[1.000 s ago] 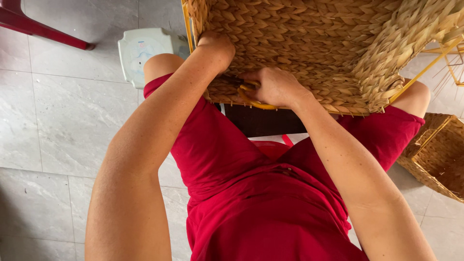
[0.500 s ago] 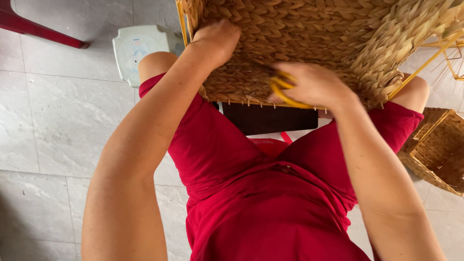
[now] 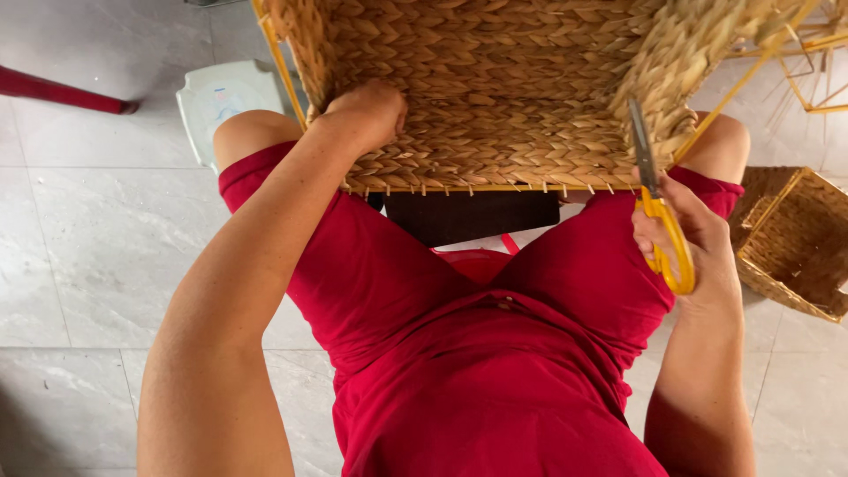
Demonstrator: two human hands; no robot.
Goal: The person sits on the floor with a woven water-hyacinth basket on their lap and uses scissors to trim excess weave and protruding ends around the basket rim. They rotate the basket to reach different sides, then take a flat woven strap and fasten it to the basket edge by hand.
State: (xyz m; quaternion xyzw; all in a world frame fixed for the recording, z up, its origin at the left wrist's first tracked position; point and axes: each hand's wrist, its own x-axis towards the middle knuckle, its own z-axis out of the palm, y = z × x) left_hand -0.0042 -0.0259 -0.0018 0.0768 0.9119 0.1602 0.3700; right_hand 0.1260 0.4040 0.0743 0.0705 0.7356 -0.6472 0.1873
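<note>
Pulling back from the woven basket (image 3: pixel 495 97), right hand (image 3: pixel 693 234) (scissors (image 3: pixel 658 212) now visible)

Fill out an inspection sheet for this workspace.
Surface: grey tiled floor; work rests on the lap.
Job's things: woven basket on a yellow wire frame; yellow-handled scissors.
Clutter: second basket on the floor at right.
Grippers: left hand grips the woven basket's edge; right hand holds the scissors, blades up.
Cables: nothing seen.
Surroundings: white stool, red bar, more wire frames.
</note>
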